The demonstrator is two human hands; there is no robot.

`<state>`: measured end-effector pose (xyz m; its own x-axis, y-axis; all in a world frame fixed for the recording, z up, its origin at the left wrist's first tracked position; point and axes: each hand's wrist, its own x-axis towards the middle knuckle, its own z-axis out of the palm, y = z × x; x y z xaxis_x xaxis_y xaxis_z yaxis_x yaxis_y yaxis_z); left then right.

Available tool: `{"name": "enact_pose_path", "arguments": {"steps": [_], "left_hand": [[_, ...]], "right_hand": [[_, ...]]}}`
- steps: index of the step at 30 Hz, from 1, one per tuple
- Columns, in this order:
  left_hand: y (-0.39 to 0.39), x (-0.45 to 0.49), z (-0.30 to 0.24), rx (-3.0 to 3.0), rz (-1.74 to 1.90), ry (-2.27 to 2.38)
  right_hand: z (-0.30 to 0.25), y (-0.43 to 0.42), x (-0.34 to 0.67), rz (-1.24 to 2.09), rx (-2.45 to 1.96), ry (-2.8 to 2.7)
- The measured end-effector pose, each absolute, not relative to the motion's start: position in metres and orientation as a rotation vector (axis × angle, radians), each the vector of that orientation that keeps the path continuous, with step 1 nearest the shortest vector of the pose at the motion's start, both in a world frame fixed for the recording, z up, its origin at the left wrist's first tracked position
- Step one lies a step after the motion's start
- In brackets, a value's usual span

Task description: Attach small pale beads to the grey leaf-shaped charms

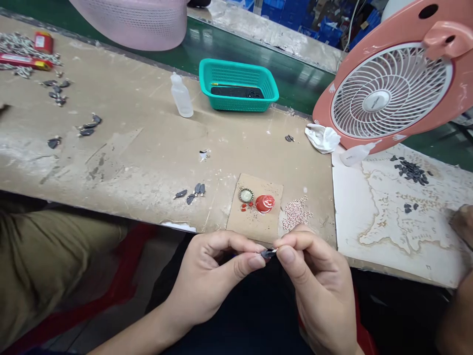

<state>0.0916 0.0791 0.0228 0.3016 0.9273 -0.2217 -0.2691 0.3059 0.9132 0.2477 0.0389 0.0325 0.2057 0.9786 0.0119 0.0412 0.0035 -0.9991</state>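
Dark charm (266, 254) seems light, tiny and fragile, safest held by its edges. Left grip (210, 276) and right grip (318, 281) pinch it together.

My left hand (209, 281) and right hand (318, 286) are raised close together in front of me, wrists turned inward. On each hand, the thumbs (252, 264) press toward the curled fingers (232, 241) in a tight pinch, the two pinches almost meeting. My left forearm (129, 342) slants up from the lower left.
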Motion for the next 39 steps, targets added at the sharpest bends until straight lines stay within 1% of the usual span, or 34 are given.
{"name": "enact_pose_path", "arguments": {"steps": [9,29,39], "left_hand": [[0.077,0.091,0.027,0.953,0.973,0.925],[0.073,0.097,0.026,1.012,0.987,0.961],[0.066,0.096,0.023,1.143,1.072,1.025]], "right_hand": [[0.036,0.034,0.251,0.867,-1.358,-1.284],[0.039,0.034,0.254,0.727,-1.395,-1.412],[0.039,0.030,0.250,0.666,-1.363,-1.439]]}}
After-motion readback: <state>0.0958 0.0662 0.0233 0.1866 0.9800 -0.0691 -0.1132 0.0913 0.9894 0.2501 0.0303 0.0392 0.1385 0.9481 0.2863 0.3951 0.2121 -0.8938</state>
